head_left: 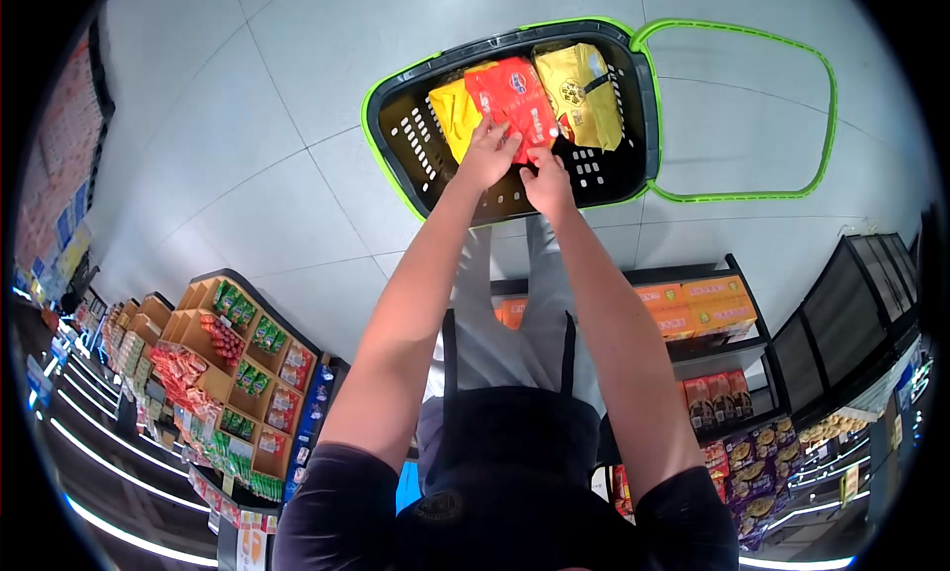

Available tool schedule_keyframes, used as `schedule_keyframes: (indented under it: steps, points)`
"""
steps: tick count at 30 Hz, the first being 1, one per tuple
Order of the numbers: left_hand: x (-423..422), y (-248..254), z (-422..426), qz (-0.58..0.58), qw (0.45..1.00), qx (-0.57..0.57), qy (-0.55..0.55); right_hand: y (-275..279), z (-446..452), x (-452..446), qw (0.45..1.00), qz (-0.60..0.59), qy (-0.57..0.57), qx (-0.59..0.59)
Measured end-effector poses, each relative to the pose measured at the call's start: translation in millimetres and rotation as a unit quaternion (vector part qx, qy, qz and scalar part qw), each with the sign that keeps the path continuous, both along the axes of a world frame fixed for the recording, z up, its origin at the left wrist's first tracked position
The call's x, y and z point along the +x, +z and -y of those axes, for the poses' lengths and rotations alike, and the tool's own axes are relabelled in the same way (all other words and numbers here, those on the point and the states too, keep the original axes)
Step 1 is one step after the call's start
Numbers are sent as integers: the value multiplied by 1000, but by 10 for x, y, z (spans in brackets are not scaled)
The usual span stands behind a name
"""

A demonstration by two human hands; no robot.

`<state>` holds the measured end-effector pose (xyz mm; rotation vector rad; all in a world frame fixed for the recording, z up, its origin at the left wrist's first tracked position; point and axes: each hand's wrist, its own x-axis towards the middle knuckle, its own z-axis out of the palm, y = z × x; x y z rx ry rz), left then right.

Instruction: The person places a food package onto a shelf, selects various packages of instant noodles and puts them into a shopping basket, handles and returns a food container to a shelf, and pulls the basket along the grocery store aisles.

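A red packet (515, 101) with white print and a round blue emblem lies in the black shopping basket (396, 160), between two other packets. My left hand (488, 155) is at its lower left, the fingers bent over that edge. At the bottom edge, my right hand (549, 182) pinches the packet, thumb and fingers close together. To the left, a yellow packet (452, 116) sits partly under the red one. A gold-yellow packet (579, 91) with a dark round print leans at the basket's right side. The undersides of the packets are hidden.
The basket's green handle (834, 116) is folded out to the right over the grey tiled floor (287, 96). Behind me stand a wooden snack display (259, 358) on the left and a shelf with orange boxes (708, 304) on the right.
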<state>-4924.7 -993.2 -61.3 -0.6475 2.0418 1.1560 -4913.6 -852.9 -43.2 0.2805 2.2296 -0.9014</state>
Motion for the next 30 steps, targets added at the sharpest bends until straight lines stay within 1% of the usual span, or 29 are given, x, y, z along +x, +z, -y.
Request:
schedule_keyframes:
  steps: [1, 2, 4, 5, 6, 8, 9, 10, 12, 13, 14, 15, 16, 18, 19, 20, 21, 22, 23, 24, 25, 26, 27, 28, 29, 30]
  points:
    - [-32, -102, 54, 83, 995, 35, -51, -41, -17, 33, 996, 81, 27, 24]
    - [-29, -171, 78, 85, 994, 38, -52, -59, -22, 84, 992, 112, 53, 21]
    - [48, -242, 86, 117, 990, 75, -6, -29, -40, 215, 987, 151, 34, -51]
    - [114, -288, 113, 101, 992, 76, -13, -38, -75, 344, 987, 132, 33, -86]
    - [186, -300, 152, 100, 992, 77, -13, -15, -116, 457, 987, 131, 34, -85]
    - [224, -145, 237, 110, 984, 136, 36, -9, -276, 641, 973, 185, -11, -142]
    - [221, 6, 275, 103, 980, 156, 61, 8, -357, 716, 977, 193, -1, -92]
    - [251, 66, 324, 97, 981, 156, 64, 28, -455, 790, 978, 202, 7, -42]
    - [350, 58, 434, 162, 969, 160, 92, 45, -683, 890, 975, 222, -6, -33]
    - [474, -55, 454, 136, 972, 151, 117, 49, -779, 917, 976, 217, -1, -32]
    - [461, -29, 481, 131, 972, 153, 122, 45, -856, 922, 979, 202, 37, 19]
    - [461, -28, 493, 155, 959, 160, 175, -8, -901, 924, 977, 186, 75, 71]
    - [466, -54, 503, 180, 942, 168, 229, -18, -877, 878, 977, 184, 83, 74]
    - [458, -227, 535, 177, 944, 155, 231, -69, -857, 849, 986, 135, 67, 72]
    - [433, -294, 519, 131, 966, 104, 196, -92, -784, 780, 992, 111, 41, 51]
    - [429, -378, 489, 87, 982, 52, 158, -236, -732, 764, 995, 92, 21, 21]
    - [426, -502, 433, 47, 989, 2, 138, -391, -677, 751, 997, 73, -1, -8]
    - [437, -627, 361, 7, 992, -47, 114, -373, -516, 634, 997, 75, -27, -24]
    - [461, -755, 302, 15, 992, -46, 115, -438, -400, 544, 994, 97, -40, -32]
    - [457, -898, 255, -87, 988, -82, 99, -539, -300, 452, 994, 91, -41, -39]
    - [470, -1022, 224, -186, 972, -115, 81, -688, -245, 406, 994, 85, -44, -46]
    - [468, -1076, 196, -178, 974, -111, 80, -953, -242, 395, 991, 78, -68, -91]
    - [432, -1064, 184, -195, 968, -7, 157, -1048, -195, 304, 992, 85, -50, -77]
    - [378, -1031, 172, -208, 945, 96, 232, -1009, -96, 172, 987, 77, -73, -124]
    - [337, -922, 156, -187, 948, 121, 227, -1084, -68, 123, 975, 85, -119, -167]
    - [321, -843, 95, -182, 950, 123, 224, -1142, -39, 70, 960, 88, -165, -210]
